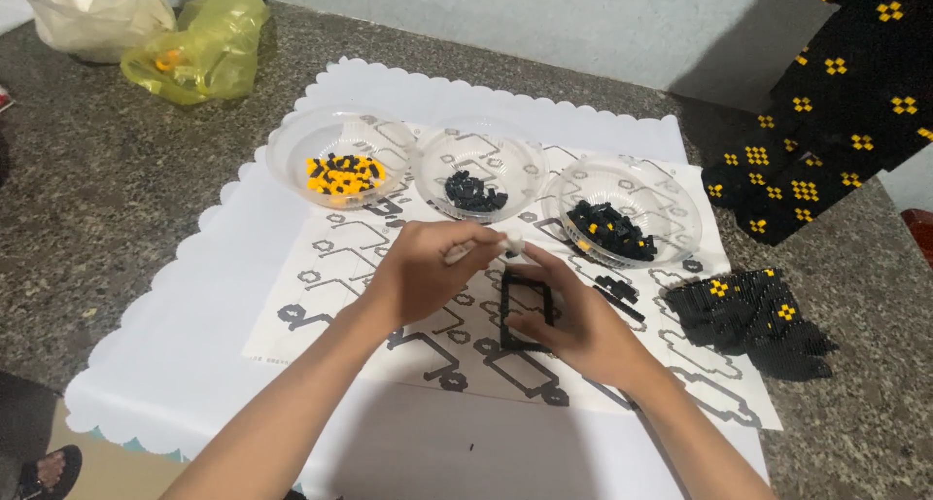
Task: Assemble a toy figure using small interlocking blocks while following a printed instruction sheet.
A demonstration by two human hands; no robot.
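The person sat over a white paper pattern sheet with black outlined shapes (330, 267), which lay on a scallop-edged white mat (194, 344) on a speckled grey stone floor (97, 199). The left hand (418, 272) was closed around a small whitish tube-like tool (486, 244), its tip poking out toward 2 o'clock. The right hand (573, 320) was loosely curled, fingers pressing on the right side of a small black rectangular bead frame (525, 310) that sat flat on the sheet between the two hands (whether it actually pinched anything, nobody could tell from that angle).

At 12 o'clock from the hands stood three clear plastic bowls: one with orange and black beads (342, 157), one with a small heap of black beads (480, 169), one with black beads and a few yellow ones (622, 208). A finished black beaded panel with yellow diamonds (748, 320) lay at 3 o'clock, and a bigger black beaded piece with yellow diamonds (836, 102) at 1 o'clock.

Risk-wise, the frame looked flimsy: a shove from the right fingers could have buckled it or slid it off its printed outline. The left forearm reaching forward could have clipped a bowl, and light bowls tip easily, scattering beads across the stone. The sheet itself could also have skated on the mat.
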